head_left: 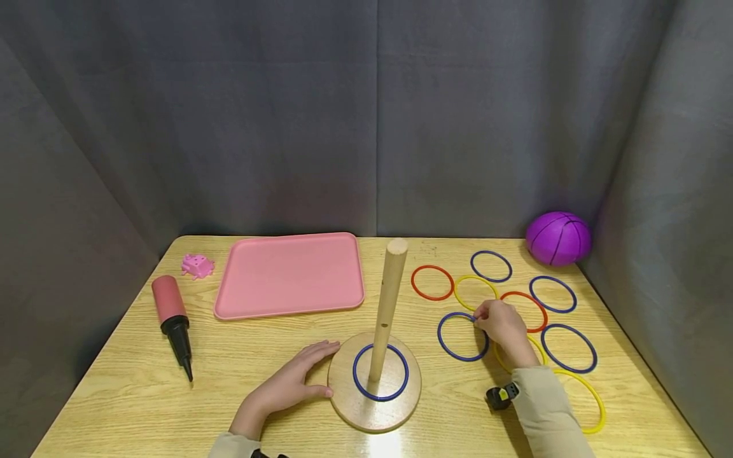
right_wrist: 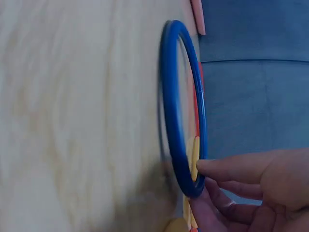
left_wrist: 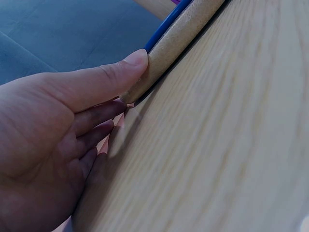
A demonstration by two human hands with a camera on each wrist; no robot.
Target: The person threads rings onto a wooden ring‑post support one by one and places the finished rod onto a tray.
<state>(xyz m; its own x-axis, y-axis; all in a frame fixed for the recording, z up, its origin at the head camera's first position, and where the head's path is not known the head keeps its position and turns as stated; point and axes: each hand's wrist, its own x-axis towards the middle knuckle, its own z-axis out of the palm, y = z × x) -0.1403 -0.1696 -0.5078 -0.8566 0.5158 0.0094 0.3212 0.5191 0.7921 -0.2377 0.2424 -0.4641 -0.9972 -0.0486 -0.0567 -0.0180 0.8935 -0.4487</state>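
My right hand (head_left: 504, 327) pinches the near-right rim of a blue ring (head_left: 439, 333) between thumb and fingers. In the right wrist view this blue ring (right_wrist: 170, 96) appears edge-on, just over the wooden table. To its left stands a round wooden base (head_left: 378, 417) with an upright wooden peg (head_left: 389, 299). Another blue ring (head_left: 380, 399) lies on the base around the peg. My left hand (head_left: 292, 381) is at the base's left side, its fingers extended. In the left wrist view, the thumb (left_wrist: 137, 58) touches the edge of the base (left_wrist: 169, 53).
More rings lie at the right, including a red ring (head_left: 413, 283), a yellow ring (head_left: 601, 407) and a blue ring (head_left: 595, 362). A purple ball (head_left: 558, 239) sits behind them. At the left are a pink tray (head_left: 289, 273), a pink toy (head_left: 197, 266) and a hand pump (head_left: 172, 318).
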